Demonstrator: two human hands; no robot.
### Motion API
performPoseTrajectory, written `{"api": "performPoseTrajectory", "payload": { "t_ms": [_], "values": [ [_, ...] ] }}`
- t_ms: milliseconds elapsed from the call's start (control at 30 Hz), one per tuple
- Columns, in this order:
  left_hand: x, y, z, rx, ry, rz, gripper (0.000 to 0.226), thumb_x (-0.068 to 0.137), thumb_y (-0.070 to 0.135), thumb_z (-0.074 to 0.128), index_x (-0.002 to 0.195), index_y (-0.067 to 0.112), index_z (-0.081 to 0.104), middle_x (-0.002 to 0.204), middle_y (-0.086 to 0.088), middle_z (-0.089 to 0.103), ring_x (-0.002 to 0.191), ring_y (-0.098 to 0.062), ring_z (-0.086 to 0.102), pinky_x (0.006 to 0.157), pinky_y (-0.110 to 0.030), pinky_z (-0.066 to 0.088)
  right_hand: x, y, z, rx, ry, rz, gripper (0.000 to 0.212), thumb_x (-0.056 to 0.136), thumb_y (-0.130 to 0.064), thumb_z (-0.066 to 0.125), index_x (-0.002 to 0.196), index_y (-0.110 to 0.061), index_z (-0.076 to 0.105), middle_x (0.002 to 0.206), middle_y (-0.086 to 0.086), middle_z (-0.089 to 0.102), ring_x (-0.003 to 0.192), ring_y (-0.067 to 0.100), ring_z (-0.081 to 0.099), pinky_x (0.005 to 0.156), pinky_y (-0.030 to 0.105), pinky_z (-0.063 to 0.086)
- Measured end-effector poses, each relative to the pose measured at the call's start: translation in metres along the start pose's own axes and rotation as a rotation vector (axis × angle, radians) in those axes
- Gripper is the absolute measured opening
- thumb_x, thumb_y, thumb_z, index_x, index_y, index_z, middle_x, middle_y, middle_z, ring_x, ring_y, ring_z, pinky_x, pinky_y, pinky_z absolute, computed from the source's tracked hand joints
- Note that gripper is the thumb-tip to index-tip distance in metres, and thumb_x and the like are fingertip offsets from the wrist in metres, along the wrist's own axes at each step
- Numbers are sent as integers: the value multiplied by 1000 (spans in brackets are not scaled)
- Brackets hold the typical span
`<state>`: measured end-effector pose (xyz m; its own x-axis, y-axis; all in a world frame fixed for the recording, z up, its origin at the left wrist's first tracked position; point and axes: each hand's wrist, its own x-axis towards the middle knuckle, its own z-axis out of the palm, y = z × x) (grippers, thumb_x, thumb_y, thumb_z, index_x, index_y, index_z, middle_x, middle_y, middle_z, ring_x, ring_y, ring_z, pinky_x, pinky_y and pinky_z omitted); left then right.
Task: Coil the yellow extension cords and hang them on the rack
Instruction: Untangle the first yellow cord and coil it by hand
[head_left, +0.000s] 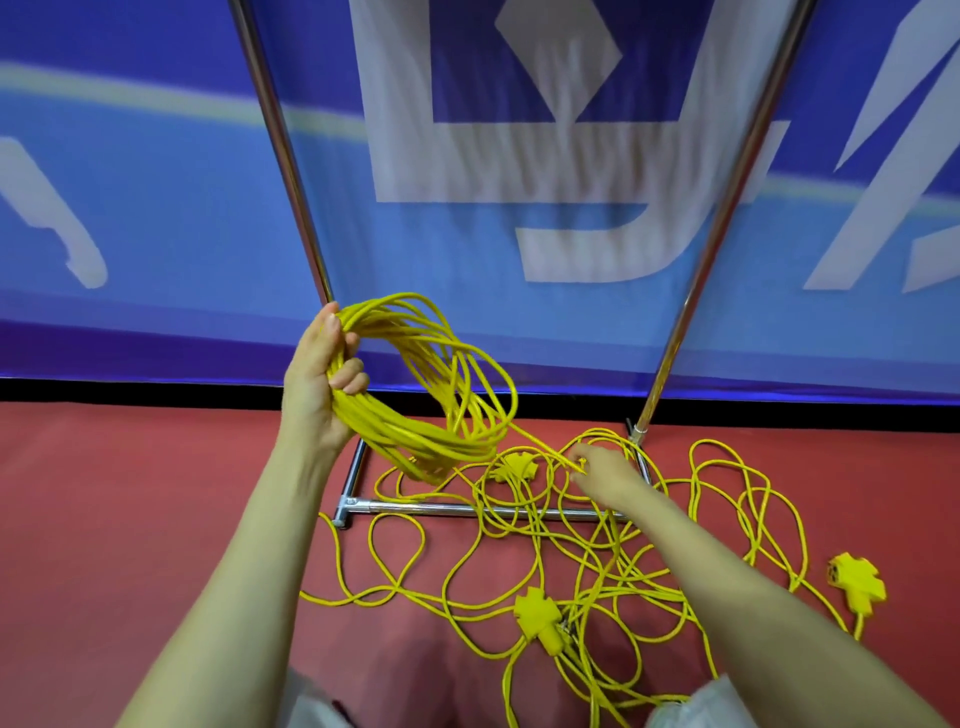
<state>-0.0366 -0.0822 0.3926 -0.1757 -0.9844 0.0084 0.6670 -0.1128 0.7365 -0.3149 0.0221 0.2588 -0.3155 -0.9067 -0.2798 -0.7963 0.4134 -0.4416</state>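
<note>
My left hand (324, 374) grips a thick coil of yellow extension cord (415, 384), held up in front of the rack. One strand runs from the coil down to my right hand (602, 475), which pinches it low over the floor. A loose tangle of yellow cord (587, 561) sprawls over the red floor and across the rack's base bar. Three yellow multi-outlet heads lie in it: one (511, 465) near my right hand, one (537, 616) in front, one (857, 582) at the far right.
The chrome rack has two uprights (283, 150) (727, 208) rising out of view and a base bar (457, 506) on the red floor (156, 478). A blue banner wall (156, 218) stands right behind it.
</note>
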Motion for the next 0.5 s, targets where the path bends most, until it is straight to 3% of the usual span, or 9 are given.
{"api": "performPoseTrajectory", "payload": {
  "t_ms": [100, 200, 333, 433, 500],
  "values": [
    [7, -11, -3, 17, 103, 97, 9, 99, 16, 49, 105, 19, 54, 67, 1, 55, 35, -1, 31, 35, -12, 27, -7, -16, -5, -96, -102, -195, 32, 96, -15, 49, 127, -16, 55, 115, 17, 58, 109, 31, 54, 84, 30, 39],
    [8, -20, 1, -80, 193, 165, 4, 98, 13, 52, 102, 14, 51, 64, -1, 55, 37, -3, 34, 37, -14, 29, -23, -41, -7, -285, -212, -393, 34, 101, -21, 40, 134, -23, 47, 115, 15, 51, 110, 35, 52, 89, 37, 42],
    [5, -34, 2, 14, 310, 183, 24, 95, 13, 58, 117, 11, 49, 67, -2, 55, 39, -6, 37, 40, -17, 31, -48, -79, -15, -483, -117, -620, 38, 101, -26, 37, 139, -30, 41, 122, 6, 54, 117, 28, 51, 88, 40, 44],
    [0, -47, 10, 138, 273, 173, 34, 93, 10, 61, 124, 10, 48, 64, 1, 57, 40, -8, 37, 42, -19, 31, -67, -101, -24, -454, -42, -786, 50, 94, -9, 42, 141, -24, 38, 118, 6, 52, 114, 25, 47, 89, 38, 38],
    [-1, -52, 13, 162, 254, 131, 36, 92, 10, 63, 125, 10, 48, 64, 1, 56, 40, -8, 36, 42, -20, 31, -75, -109, -29, -387, -41, -822, 47, 91, 0, 43, 135, -16, 40, 103, 5, 49, 106, 25, 44, 83, 36, 38]
  ]
}}
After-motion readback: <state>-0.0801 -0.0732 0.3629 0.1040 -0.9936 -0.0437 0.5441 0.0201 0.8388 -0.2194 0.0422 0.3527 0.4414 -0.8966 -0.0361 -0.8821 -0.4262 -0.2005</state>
